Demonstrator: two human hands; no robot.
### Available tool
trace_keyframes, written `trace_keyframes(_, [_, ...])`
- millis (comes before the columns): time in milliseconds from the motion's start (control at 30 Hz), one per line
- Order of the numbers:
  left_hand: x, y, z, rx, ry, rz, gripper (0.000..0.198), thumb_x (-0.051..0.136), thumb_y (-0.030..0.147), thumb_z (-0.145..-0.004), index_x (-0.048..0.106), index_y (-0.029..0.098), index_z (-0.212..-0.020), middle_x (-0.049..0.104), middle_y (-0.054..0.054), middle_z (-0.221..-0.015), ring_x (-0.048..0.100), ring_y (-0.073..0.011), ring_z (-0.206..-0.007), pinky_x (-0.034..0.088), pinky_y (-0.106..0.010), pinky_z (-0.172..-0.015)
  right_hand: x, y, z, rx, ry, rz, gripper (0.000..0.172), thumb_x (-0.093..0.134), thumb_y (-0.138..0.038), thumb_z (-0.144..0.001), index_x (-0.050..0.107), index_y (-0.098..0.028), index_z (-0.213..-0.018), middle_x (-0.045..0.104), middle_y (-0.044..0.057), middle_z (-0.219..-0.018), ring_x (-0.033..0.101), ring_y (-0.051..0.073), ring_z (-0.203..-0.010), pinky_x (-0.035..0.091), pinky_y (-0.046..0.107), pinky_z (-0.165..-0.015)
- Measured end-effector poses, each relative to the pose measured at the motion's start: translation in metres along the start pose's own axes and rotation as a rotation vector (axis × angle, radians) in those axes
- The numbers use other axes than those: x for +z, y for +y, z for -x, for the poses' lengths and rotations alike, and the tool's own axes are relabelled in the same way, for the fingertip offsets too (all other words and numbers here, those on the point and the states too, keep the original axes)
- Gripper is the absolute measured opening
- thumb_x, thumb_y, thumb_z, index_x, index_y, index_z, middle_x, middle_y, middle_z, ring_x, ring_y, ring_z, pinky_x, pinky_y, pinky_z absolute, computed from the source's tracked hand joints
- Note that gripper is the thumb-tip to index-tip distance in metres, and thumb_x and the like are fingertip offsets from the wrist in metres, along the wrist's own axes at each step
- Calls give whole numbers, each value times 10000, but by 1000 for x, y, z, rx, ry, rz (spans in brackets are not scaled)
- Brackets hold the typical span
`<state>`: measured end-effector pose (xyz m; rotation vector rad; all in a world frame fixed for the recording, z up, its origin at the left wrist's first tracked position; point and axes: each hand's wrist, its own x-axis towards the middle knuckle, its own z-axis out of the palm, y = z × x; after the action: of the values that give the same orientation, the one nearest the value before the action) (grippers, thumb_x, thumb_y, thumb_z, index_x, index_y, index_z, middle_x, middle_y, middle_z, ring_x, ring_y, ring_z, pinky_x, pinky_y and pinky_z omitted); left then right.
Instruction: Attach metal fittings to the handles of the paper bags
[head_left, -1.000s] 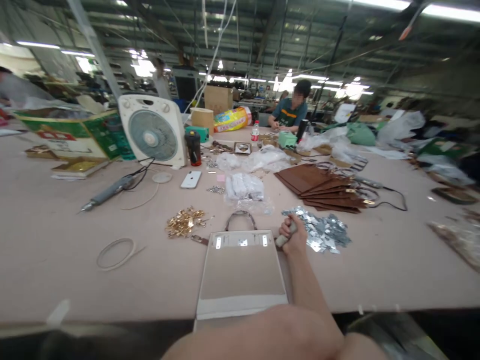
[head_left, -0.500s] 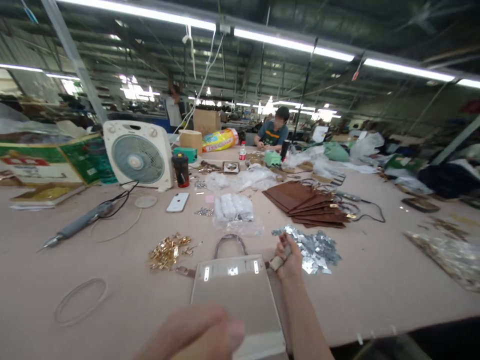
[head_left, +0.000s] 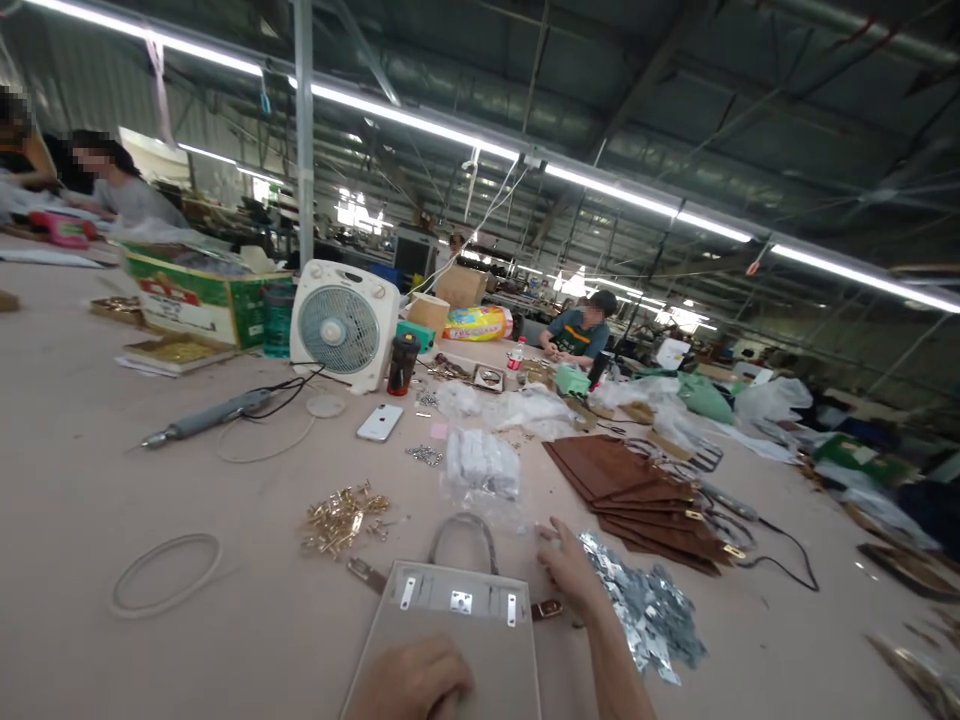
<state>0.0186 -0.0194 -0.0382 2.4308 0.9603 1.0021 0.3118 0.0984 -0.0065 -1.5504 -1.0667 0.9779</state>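
A light beige handbag (head_left: 480,655) with a thin looped handle (head_left: 463,522) lies flat in front of me, with several silver metal plates along its top edge. My left hand (head_left: 420,680) is over the lower part of the bag, fingers curled; what they hold, if anything, is hidden. My right hand (head_left: 568,568) is beside the bag's upper right, fingers apart with nothing visible in them. It is at the left edge of a pile of silver metal plates (head_left: 649,610). A brown strap end (head_left: 547,608) sticks out below it. Another buckled strap (head_left: 367,574) extends left.
Gold-coloured hardware (head_left: 343,518) is heaped to the left. Stacked brown bag pieces (head_left: 637,490) lie on the right. Farther off are a phone (head_left: 380,422), a grey corded tool (head_left: 210,415), a box fan (head_left: 341,330), a tumbler (head_left: 403,363) and a seated co-worker (head_left: 577,335).
My right hand has let go of the beige strap and opened near the silver plates. My left hand, blurred before, now rests lower on the bag. The view has swung left.
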Motion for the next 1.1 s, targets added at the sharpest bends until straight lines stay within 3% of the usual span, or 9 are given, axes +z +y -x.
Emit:
trace_keyframes(100, [-2,2,-1,-11,-6,4,366,507,-4,-684,648,252,-905,725,13,-865,717,-158,-773,505,-202,-679,8,-3,1,-48,-187,196,813,616,-208,-665,520,-212,-1473,658,116,-1431,583,86,-489,448,226,-444])
trace_keyframes(167, [-3,2,-1,-11,-7,-1,364,507,-6,-689,647,251,-905,725,11,-868,713,-158,-774,503,-202,-678,13,-8,2,-132,-301,432,832,540,-200,-702,462,-199,-1530,602,108,-1501,732,173,-784,565,279,-654])
trace_keyframes(300, [-2,3,0,-1,5,16,348,497,-6,-707,640,245,-901,723,5,-866,706,-155,-779,505,-198,-692,17,-17,3,-249,-381,753,860,523,-139,-652,486,-153,-1511,589,119,-1514,562,263,-1386,407,379,-1159])
trace_keyframes(533, [-14,18,-5,-52,-10,53,266,491,31,-816,636,236,-904,709,-19,-886,705,-179,-825,514,-229,-719,-5,-14,8,-236,-367,845,820,544,-107,-640,545,-150,-1458,606,140,-1492,514,285,-1437,340,389,-1203])
trace_keyframes(700, [-20,23,-6,-93,-13,72,258,478,50,-867,656,232,-905,708,-23,-894,692,-173,-827,509,-235,-728,-34,-10,15,-211,-276,789,834,558,-97,-587,586,-123,-1419,630,173,-1454,561,312,-1389,393,412,-1175])
trace_keyframes(867, [-23,28,-7,-117,-53,77,261,489,56,-880,675,226,-947,710,-38,-928,685,-199,-872,532,-282,-763,-53,-8,22,-217,-158,632,643,658,-136,-590,710,-191,-1228,704,130,-1342,619,330,-1290,451,455,-1128])
trace_keyframes(967, [-24,38,-18,-94,-51,20,253,501,60,-894,674,214,-996,707,-60,-980,665,-234,-940,555,-343,-814,-47,-18,31,-238,-1,434,437,724,-291,-720,737,-208,-1148,749,104,-1173,707,253,-939,587,363,-777])
trace_keyframes(1033, [-22,44,-32,-30,-51,-27,279,533,73,-900,663,206,-1108,699,-85,-1128,631,-269,-1086,549,-411,-942,-34,-31,40,-251,113,93,374,727,-431,-803,735,-199,-1096,740,54,-937,566,123,-555,433,234,-449])
trace_keyframes(1100, [-16,48,-46,17,-67,-76,371,621,120,-884,622,189,-1248,645,-115,-1316,548,-319,-1264,488,-489,-1087,-16,-46,46,-268,160,-335,368,744,-497,-814,716,-182,-1003,637,-24,-734,353,44,-408,230,176,-344])
